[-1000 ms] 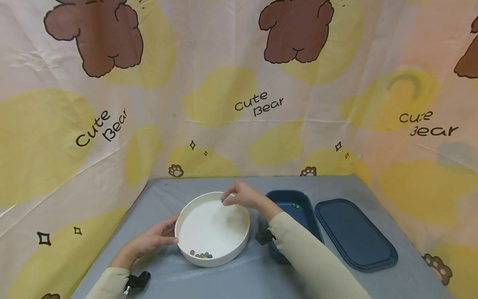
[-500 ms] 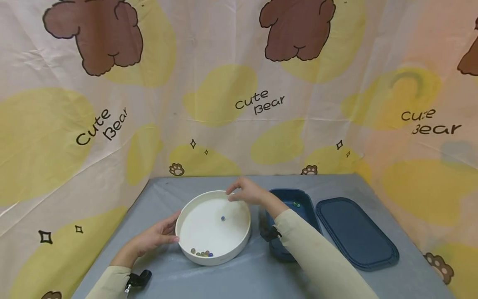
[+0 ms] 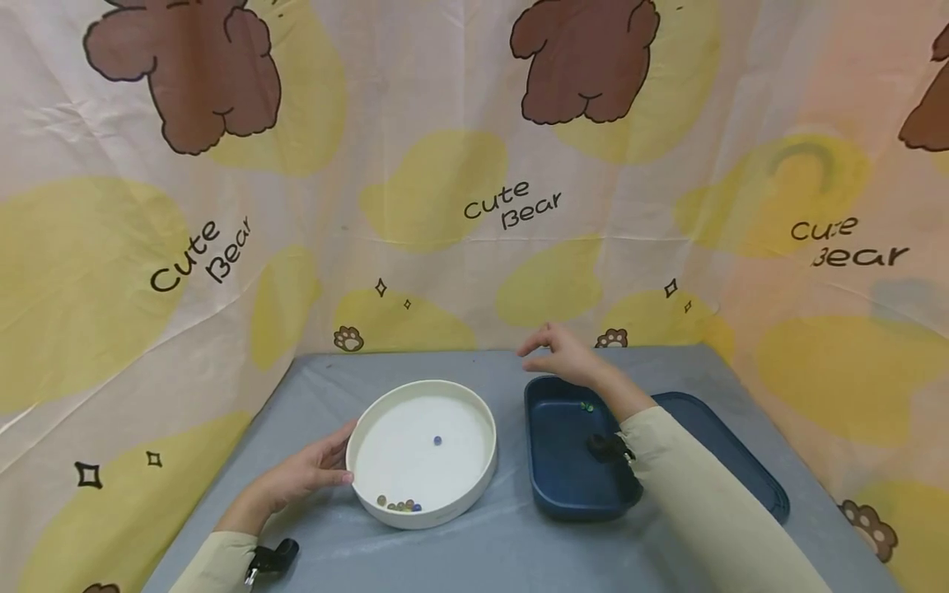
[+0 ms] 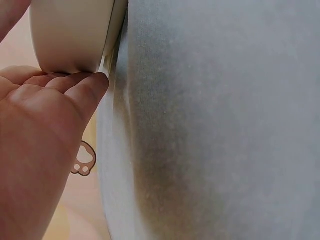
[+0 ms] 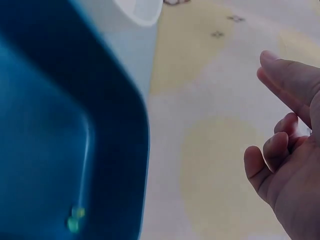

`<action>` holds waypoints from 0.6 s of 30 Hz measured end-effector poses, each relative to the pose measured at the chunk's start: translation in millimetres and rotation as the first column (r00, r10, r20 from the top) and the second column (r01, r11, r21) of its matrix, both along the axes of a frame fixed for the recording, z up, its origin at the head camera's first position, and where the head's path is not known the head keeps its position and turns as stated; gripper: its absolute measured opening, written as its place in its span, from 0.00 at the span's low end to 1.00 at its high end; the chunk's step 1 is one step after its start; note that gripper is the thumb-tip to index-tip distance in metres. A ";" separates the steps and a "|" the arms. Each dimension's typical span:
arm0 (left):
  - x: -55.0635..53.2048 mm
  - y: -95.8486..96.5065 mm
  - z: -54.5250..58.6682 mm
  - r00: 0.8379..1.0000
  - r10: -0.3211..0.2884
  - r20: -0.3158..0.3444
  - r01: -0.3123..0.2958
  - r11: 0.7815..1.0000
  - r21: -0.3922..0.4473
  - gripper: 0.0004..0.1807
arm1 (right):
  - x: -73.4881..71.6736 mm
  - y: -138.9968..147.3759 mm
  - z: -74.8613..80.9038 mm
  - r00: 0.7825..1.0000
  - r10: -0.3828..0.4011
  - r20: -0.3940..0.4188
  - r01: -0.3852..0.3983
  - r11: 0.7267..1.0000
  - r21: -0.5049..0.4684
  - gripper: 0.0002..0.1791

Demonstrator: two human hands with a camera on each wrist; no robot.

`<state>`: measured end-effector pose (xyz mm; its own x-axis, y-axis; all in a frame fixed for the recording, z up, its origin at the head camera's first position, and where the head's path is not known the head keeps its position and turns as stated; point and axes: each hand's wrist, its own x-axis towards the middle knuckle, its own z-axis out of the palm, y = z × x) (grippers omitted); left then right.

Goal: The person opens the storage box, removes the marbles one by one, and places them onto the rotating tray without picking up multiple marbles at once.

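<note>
My left hand (image 3: 307, 471) grips the left side of a white round tray (image 3: 411, 412), thumb at the rim. In the left wrist view its fingers (image 4: 90, 90) press the tray's outer wall (image 4: 75, 35). A blue marble (image 3: 437, 441) lies alone near the tray's middle, and several brownish and blue marbles (image 3: 400, 506) line its near edge. My right hand (image 3: 567, 356) hangs over the far rim of a deep navy blue container (image 3: 559, 461), thumb and fingers apart, holding nothing. Green marbles (image 3: 587, 407) sit in the container's far end, blurred in the right wrist view.
The navy lid (image 3: 734, 461) lies flat right of the container, partly hidden by my right sleeve (image 3: 704, 494). Grey cloth covers the table (image 3: 445, 560). A bear-printed curtain (image 3: 445, 181) stands behind and on both sides.
My right hand let go of the blue marble into the white tray, then moved right to above the container. The marble rolled toward the tray's near side. My left hand stays put.
</note>
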<state>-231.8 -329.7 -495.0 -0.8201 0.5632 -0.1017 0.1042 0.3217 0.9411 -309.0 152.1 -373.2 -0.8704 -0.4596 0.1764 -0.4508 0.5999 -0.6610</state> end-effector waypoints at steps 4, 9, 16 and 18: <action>-0.1 -0.6 -0.3 1.000 -0.005 -0.004 0.005 1.000 0.008 0.55 | 2.8 23.6 0.8 0.999 -0.049 -0.003 0.049 0.998 0.033 0.10; -0.2 -0.1 0.3 1.000 -0.010 -0.001 0.010 1.000 0.008 0.55 | 2.6 48.8 -10.8 0.993 -0.118 0.003 0.117 0.988 0.105 0.09; 0.5 -0.5 0.7 1.000 -0.007 0.008 0.007 1.000 0.005 0.55 | 3.9 72.6 -30.3 0.987 -0.154 0.034 0.144 0.969 0.203 0.10; 0.8 -0.8 -0.2 1.000 -0.008 0.010 0.008 1.000 0.003 0.55 | 3.8 78.1 -37.2 0.987 -0.158 0.034 0.145 0.960 0.240 0.11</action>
<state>-231.0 -330.5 -495.2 -0.8143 0.5704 -0.1078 0.0976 0.3176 0.9432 -305.2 230.1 -410.4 -0.9382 -0.3449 0.0307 -0.3110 0.8005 -0.5124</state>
